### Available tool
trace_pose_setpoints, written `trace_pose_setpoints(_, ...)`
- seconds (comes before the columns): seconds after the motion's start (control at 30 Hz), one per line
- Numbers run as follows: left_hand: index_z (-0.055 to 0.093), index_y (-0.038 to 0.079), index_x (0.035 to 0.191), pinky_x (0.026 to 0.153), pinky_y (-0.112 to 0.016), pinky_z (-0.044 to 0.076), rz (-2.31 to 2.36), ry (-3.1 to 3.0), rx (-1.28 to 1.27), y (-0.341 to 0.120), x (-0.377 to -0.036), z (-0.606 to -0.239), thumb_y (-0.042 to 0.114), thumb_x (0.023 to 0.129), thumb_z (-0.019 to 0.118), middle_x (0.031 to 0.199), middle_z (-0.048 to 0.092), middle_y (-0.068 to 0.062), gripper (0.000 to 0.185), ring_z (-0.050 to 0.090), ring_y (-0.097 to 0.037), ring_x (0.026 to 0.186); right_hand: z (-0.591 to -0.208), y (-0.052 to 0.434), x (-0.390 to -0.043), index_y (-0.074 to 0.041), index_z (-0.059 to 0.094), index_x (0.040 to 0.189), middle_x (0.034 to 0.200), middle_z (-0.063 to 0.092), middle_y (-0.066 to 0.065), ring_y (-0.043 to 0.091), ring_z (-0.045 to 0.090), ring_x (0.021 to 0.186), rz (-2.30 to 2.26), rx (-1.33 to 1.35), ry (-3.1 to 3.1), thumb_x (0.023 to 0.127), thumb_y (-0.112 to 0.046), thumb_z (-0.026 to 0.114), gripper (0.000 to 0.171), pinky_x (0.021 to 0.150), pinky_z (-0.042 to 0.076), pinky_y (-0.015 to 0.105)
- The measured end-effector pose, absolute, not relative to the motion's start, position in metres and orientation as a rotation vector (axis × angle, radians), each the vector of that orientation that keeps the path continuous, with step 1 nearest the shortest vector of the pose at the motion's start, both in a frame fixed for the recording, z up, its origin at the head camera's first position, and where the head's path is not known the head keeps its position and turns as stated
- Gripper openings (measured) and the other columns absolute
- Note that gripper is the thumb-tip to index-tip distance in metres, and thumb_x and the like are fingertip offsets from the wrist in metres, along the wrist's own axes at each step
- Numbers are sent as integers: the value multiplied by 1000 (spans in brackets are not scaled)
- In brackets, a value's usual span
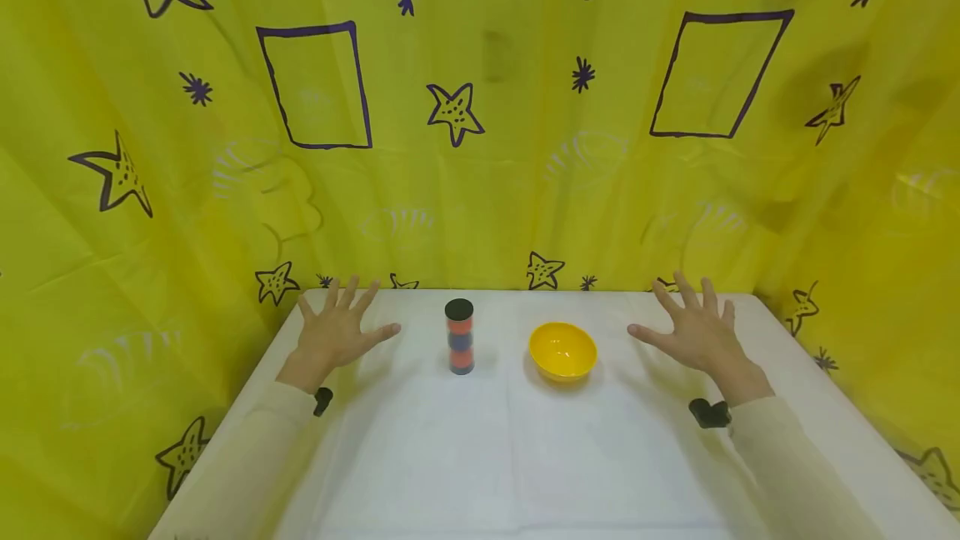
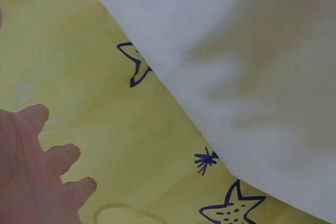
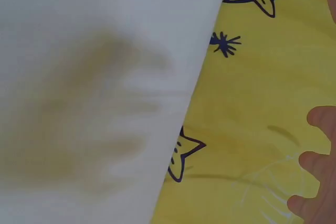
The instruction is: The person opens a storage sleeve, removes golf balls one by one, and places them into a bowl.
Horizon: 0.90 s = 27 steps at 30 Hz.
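Centrally, tube (image 1: 459, 337) and bowl (image 1: 562, 350) sit between spread, empty hands (image 1: 335, 332) (image 1: 697, 330).

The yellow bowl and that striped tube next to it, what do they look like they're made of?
The yellow bowl looks like glossy plastic: even colour with a soft shine inside. The tube seems a clear plastic cylinder with a black cap, showing red and dark blue bands within; what makes those bands is too small to tell.

1. The table (image 1: 480, 457) is covered in plain white.
2. The backdrop cloth (image 1: 480, 190) is bright yellow, printed with dark purple stars, starbursts and outlined rectangles.
3. The bowl (image 1: 562, 350) is yellow.
4. The cylinder (image 1: 459, 337) has red and blue bands under a black cap.
5. The sleeves (image 1: 787, 457) are cream.
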<state>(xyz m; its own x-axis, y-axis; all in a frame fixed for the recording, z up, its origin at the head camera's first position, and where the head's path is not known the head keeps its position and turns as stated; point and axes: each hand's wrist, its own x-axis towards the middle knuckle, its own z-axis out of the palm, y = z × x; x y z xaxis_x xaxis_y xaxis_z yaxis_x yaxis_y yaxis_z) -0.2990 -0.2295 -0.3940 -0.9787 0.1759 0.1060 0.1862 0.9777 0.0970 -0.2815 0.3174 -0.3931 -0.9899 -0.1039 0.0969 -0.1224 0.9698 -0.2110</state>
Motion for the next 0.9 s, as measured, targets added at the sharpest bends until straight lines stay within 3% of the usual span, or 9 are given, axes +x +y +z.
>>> trace_pose_setpoints(0.13,20,21,165,110,-85,-6,-166,-3038,-301,-222,-292,-395,77,92,46,170,14,-22,95,4,-53,155,-389,309,-273,-7,25,161,167,4,31,67,-1,147,374,211,-3007,91,-73,56,101,109,0,85)
trace_pose_setpoints(0.23,26,18,163,112,-84,0,-267,-3038,-348,-213,-290,-397,72,93,53,167,25,-23,92,15,-51,155,-383,299,-266,-3,31,159,164,14,33,67,9,145,456,253,-2963,92,-62,63,94,110,9,84)
trace_pose_setpoints(0.4,47,10,153,113,-68,35,-667,-3035,-476,-195,-293,-401,53,95,66,147,57,-23,75,52,-45,136,-372,282,-257,-2,32,158,159,30,34,60,30,141,696,284,-2900,98,-51,63,83,107,28,79)
trace_pose_setpoints(0.5,53,9,147,105,-59,48,-915,-3032,-494,-184,-296,-403,42,94,71,137,64,-24,66,62,-44,125,-367,274,-251,-1,37,155,152,43,31,52,46,134,820,308,-2839,101,-47,61,75,104,40,71)
trace_pose_setpoints(0.67,57,8,143,100,-54,52,-1138,-2976,-452,-172,-297,-410,32,90,78,132,66,-25,62,64,-43,121,-364,262,-245,1,56,139,130,64,22,40,65,115,927,417,-2696,102,-32,64,50,101,49,61)
trace_pose_setpoints(0.9,60,10,140,99,-51,54,-1320,-2896,-457,-150,-299,-432,30,85,82,129,69,-18,62,66,-36,116,-372,253,-245,-4,66,126,108,74,7,28,69,102,976,531,-2652,101,-25,66,32,94,55,54)
